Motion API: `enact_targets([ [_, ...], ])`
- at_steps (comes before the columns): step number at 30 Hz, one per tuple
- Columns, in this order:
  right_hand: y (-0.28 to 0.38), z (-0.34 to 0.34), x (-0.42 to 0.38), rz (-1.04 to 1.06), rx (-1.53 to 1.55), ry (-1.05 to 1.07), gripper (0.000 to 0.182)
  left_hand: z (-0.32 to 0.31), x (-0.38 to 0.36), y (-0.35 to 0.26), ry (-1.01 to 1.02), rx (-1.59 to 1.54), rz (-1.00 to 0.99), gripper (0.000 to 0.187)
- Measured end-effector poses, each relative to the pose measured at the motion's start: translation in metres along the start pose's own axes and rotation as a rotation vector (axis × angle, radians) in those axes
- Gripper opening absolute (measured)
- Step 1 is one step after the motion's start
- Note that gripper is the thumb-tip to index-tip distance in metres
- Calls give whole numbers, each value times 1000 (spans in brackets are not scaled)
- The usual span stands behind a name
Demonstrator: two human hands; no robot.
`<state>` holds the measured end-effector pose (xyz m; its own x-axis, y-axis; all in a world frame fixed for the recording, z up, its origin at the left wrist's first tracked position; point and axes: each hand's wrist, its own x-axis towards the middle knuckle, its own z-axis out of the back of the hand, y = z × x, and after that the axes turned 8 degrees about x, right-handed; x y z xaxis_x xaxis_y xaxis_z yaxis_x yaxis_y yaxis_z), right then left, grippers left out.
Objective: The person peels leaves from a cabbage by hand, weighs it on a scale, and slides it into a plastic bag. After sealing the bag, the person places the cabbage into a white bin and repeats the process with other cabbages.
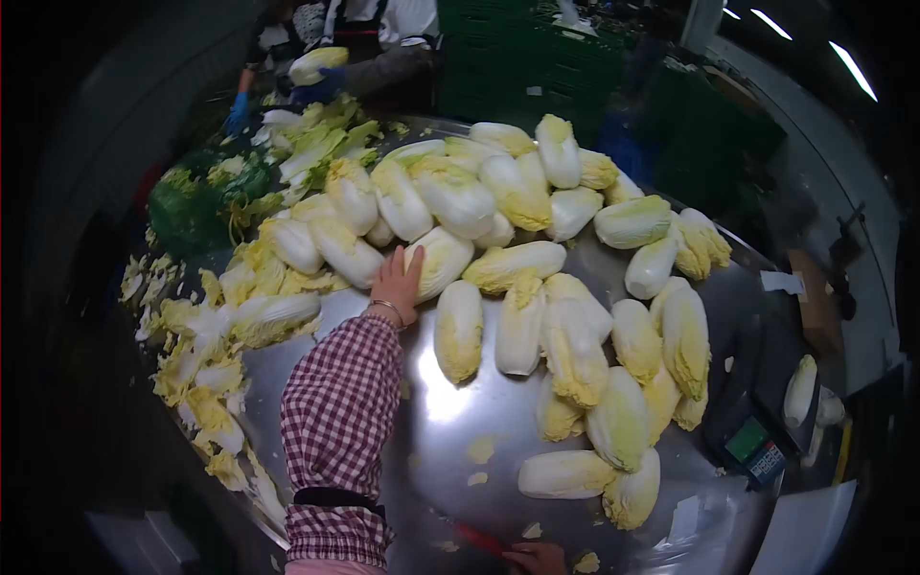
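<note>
Far left: loose leaves (206,422), strewn along the rim of the metal table (431,479), apart from most of the whole heads, likely so the two do not mix. Behind them, a green net bag (182,216), slumped. Beyond, a co-worker (388,72) in blue gloves, holding a pale head (319,65).

Left of centre: the left hand (395,283), in checked sleeve and bracelet; palm down, fingers parted, open, resting against a plump cabbage head (441,264) at the near edge of the heap, perhaps to steady or take it. Nothing pinched.

Lower centre: a red handle (479,539), low and pointing away from the heap, presumably to keep its tool off the leaves. The right hand (537,559), partly cut off, closes on its end; how tightly, cannot be told.

Centre to right: further cabbage heads (575,355), lying at various angles, some stacked. Far right: a weighing scale (752,446), display towards the viewer, presumably for reading.
</note>
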<state>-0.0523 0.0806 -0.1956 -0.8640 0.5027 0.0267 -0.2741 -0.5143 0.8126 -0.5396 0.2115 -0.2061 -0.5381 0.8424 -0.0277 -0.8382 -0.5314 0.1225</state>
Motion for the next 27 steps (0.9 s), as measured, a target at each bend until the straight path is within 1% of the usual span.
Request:
enact_targets([
  [2,-8,16,-15,-28,55,-87,27,41,14,-18,271,-41,106,106],
  [3,-10,24,-20,-90,24,-179,27,3,30,-5,11,-163,18,109],
  [4,-12,30,-26,-125,90,-150,26,-32,43,6,-326,-209,-214,105],
  [5,-12,36,-33,-158,167,-130,25,-17,39,-2,-304,-354,-242,97],
  [6,-15,39,-36,-220,158,-234,25,10,27,-20,-259,-496,-199,93],
  [7,-19,42,-36,-213,185,-152,24,12,22,-21,-225,-446,-118,93],
  [8,-22,45,-38,-193,218,-48,23,26,14,-27,-114,-567,-95,98],
  [9,-24,48,-39,-188,228,-55,25,-23,27,15,-116,-747,-182,98],
  [10,-21,58,-36,-208,240,-75,25,-4,9,14,162,-1059,-54,89],
  [11,-18,70,-32,-244,335,-37,27,11,-10,20,400,-1169,113,70],
  [12,-16,75,-31,-268,434,4,29,22,-35,32,615,-1331,199,54],
  [13,-27,66,-39,-273,435,-77,24,23,-68,24,504,-1575,258,48],
  [14,-27,70,-42,-264,456,-88,24,6,-95,44,465,-1559,230,51],
  [15,-27,80,-45,-314,492,-92,25,-5,-129,57,345,-1609,256,55],
  [16,-27,89,-49,-366,524,-91,25,-22,-165,70,236,-1738,284,65],
  [17,-32,94,-56,-371,515,-125,25,6,-195,51,225,-1870,298,67],
  [18,-41,97,-66,-365,468,-247,25,46,-213,13,293,-2064,254,69],
  [19,-42,108,-70,-358,415,-363,24,85,-228,-26,407,-2265,181,72],
  [20,-51,135,-71,-213,128,-508,23,118,-235,-63,552,-2444,80,74],
  [21,-71,154,-71,-159,59,-758,24,139,-240,-94,679,-2576,-19,76],
  [22,-91,182,-70,-273,11,-969,29,157,-242,-127,791,-2654,-107,79],
  [23,-111,227,-71,-166,-274,-1031,36,148,-253,-135,799,-2732,-44,82],
  [24,-100,278,-57,-349,-65,-1121,48,131,-258,-148,805,-2809,12,85],
  [25,-106,321,-51,-314,-117,-1187,60,128,-265,-174,794,-2741,-19,85],
  [26,-136,357,-46,-287,-424,-1261,74,130,-274,-205,770,-2682,-45,85],
  [27,-153,387,-40,-436,-469,-1252,83,132,-285,-229,781,-2650,112,82],
])
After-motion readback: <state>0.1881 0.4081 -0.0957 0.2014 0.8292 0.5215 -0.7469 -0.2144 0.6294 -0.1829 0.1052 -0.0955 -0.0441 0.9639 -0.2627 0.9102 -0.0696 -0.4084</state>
